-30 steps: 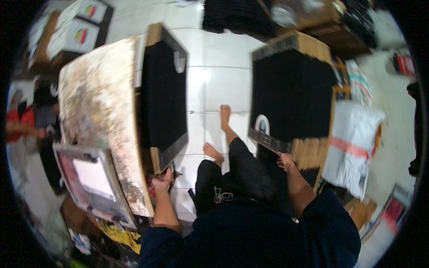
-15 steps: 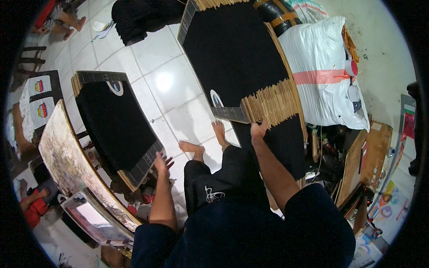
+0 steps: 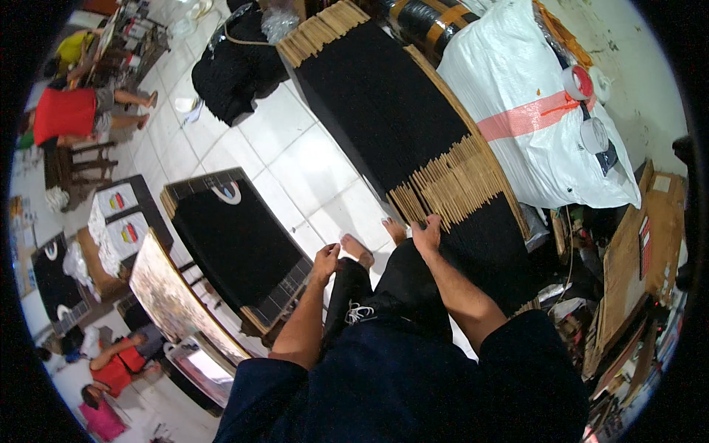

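Note:
To my right runs a long row of thin wooden boards [image 3: 454,181] with black fabric [image 3: 380,103] stretched over them, their bare ends packed side by side. My right hand [image 3: 426,238] is closed at the near edge of these ends, its fingertips gripping a board. My left hand [image 3: 325,263] hangs in the air above my left knee, fingers curled together, with nothing visible in it. Left of it lies a stack of boards topped by black fabric [image 3: 229,240] with a white curved print [image 3: 226,193] and dark grey lined ends [image 3: 284,292].
Beyond the row rests a big white sack [image 3: 509,81] with tape rolls on it. A painted panel [image 3: 177,288] stands on the left. A black bundle [image 3: 240,74] lies on the tiled floor [image 3: 295,148]. People in red tops [image 3: 66,114] are farther left.
The grey-ended board with a print no longer shows on top of the right row. My left hand has risen rightward and its fingers have closed. The view has shifted.

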A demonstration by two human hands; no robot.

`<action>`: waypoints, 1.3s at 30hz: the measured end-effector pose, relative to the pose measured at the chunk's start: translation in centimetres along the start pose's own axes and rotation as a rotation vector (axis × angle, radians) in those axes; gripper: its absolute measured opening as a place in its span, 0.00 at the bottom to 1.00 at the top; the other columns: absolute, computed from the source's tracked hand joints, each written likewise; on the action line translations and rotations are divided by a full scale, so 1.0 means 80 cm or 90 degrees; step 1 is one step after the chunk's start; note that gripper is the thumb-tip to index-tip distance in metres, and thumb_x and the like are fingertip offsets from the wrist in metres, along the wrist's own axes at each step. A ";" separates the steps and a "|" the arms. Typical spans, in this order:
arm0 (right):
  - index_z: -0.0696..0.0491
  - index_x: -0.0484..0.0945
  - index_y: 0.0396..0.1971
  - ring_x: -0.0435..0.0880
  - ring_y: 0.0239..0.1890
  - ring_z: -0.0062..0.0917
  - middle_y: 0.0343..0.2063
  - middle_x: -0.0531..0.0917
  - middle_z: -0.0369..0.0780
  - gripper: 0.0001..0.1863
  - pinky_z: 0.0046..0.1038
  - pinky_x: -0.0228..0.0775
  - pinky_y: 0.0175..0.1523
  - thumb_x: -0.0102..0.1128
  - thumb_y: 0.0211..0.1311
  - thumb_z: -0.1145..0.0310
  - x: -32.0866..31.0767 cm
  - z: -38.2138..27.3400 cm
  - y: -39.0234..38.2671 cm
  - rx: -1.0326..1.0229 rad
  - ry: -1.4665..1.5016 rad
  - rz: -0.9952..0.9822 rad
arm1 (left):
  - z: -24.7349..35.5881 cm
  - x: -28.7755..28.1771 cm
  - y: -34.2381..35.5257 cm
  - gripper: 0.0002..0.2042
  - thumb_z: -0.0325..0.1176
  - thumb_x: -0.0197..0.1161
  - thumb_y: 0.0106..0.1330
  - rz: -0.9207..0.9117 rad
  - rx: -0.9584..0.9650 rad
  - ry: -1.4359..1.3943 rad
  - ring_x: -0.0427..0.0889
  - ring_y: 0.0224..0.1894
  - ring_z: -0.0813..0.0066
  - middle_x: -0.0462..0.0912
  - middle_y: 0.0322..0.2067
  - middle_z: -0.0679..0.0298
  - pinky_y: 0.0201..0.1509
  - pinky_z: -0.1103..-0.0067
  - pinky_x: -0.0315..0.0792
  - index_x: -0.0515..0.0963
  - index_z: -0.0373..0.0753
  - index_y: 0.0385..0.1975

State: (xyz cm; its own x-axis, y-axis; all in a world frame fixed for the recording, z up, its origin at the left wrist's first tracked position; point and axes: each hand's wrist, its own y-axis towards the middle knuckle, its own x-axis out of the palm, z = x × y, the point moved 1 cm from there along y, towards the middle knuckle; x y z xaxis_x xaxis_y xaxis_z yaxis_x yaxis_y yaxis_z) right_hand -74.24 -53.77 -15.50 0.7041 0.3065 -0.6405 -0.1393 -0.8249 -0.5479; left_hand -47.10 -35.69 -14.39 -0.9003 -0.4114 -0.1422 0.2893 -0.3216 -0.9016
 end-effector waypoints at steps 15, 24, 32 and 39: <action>0.47 0.69 0.72 0.81 0.51 0.28 0.58 0.80 0.45 0.26 0.30 0.74 0.56 0.55 0.78 0.63 0.077 0.059 -0.031 0.192 0.337 0.211 | 0.495 -0.242 0.330 0.36 0.58 0.57 0.75 0.014 0.140 0.044 0.85 0.55 0.50 0.75 0.63 0.44 0.54 0.59 0.82 0.65 0.32 0.69; 0.62 0.82 0.51 0.83 0.43 0.27 0.45 0.88 0.45 0.28 0.32 0.75 0.50 0.52 0.79 0.48 0.088 0.023 -0.056 0.249 0.319 0.352 | 0.686 -0.220 0.413 0.42 0.65 0.43 0.77 -0.056 0.071 0.025 0.73 0.67 0.43 0.66 0.69 0.38 0.66 0.49 0.74 0.57 0.32 0.74; 0.54 0.84 0.53 0.85 0.42 0.34 0.42 0.87 0.50 0.40 0.40 0.75 0.50 0.55 0.66 0.29 0.092 0.061 -0.051 0.589 0.571 0.205 | 0.767 -0.264 0.453 0.47 0.74 0.30 0.72 -0.093 -0.113 -0.217 0.50 0.79 0.44 0.50 0.79 0.50 0.78 0.44 0.48 0.51 0.41 0.79; 0.60 0.80 0.58 0.88 0.44 0.35 0.48 0.88 0.44 0.33 0.36 0.84 0.50 0.51 0.77 0.42 0.165 0.076 -0.048 0.725 1.078 -0.174 | 0.831 -0.306 0.557 0.42 0.69 0.47 0.69 -0.278 -0.123 0.213 0.66 0.68 0.46 0.65 0.71 0.54 0.71 0.46 0.60 0.64 0.41 0.73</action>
State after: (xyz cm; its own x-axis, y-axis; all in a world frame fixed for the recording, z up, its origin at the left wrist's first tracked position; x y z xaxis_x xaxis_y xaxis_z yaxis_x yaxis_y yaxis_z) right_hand -68.64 -43.65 -25.09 0.4902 -0.8569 0.1595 0.2509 -0.0365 -0.9673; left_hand 9.46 -96.65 -23.89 -0.9856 0.0262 0.1670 -0.1686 -0.2259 -0.9595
